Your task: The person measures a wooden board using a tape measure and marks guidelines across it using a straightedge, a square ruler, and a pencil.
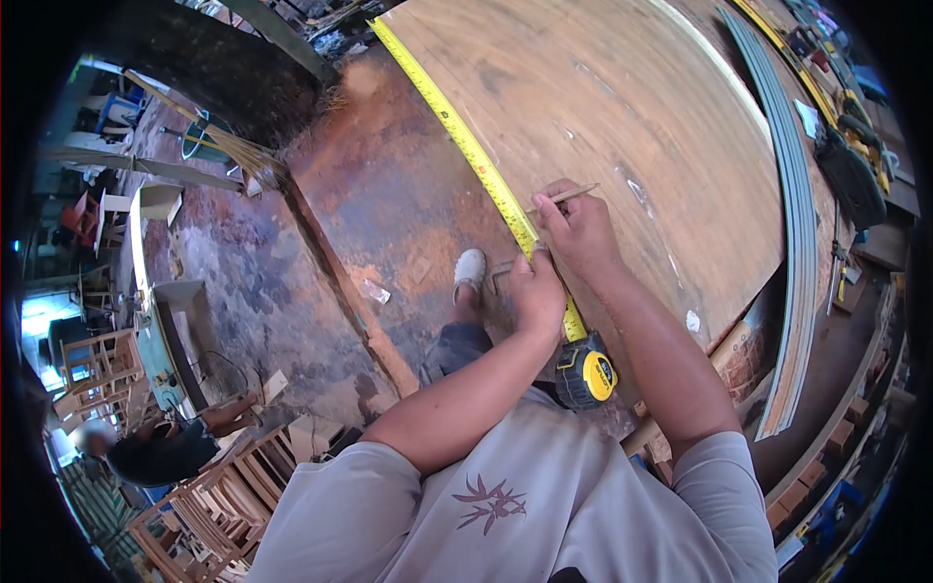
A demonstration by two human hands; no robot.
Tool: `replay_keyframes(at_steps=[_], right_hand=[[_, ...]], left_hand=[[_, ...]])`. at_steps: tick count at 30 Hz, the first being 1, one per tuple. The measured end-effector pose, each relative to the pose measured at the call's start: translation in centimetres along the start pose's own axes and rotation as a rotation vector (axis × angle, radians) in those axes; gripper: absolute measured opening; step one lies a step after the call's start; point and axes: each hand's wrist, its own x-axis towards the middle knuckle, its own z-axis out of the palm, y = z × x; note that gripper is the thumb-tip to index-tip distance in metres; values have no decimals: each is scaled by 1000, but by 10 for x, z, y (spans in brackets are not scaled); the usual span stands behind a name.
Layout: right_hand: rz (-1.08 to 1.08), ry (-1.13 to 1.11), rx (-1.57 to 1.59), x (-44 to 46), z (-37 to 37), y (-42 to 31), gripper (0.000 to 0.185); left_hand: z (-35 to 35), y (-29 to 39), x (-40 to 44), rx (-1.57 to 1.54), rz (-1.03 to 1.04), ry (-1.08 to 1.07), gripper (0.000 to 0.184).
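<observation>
Tape blade (464, 142) runs from its case (586, 374), left grip (537, 293) pinching it, right grip (583, 233) pinching pencil (577, 191).

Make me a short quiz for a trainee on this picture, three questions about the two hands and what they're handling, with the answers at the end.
1. Multiple choice: what does the right hand hold?
A) a red-handled hammer
B) a slim brown pencil
C) a white plastic ruler

2. True or false: the long yellow tape-measure blade lies along an edge of the flat brown wooden board.

3. Short answer: which hand holds the blade, at a spot between the pencil and the black-and-yellow tape-measure case?

Key:
1. B
2. True
3. The left hand
</observation>
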Motion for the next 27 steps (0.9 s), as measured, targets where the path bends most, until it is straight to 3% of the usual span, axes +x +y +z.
replay_keyframes(at_steps=[11,22,27], right_hand=[[102,-56,-25,1,-2,-5,16],[111,25,-37,-1,2,0,19],[111,-20,-32,0,-1,-4,13]], left_hand=[[-2,1,1,41,9,9,27],[-8,-2,2,6,-13,-43,27],[-14,7,-3,-73,-114,-127,28]])
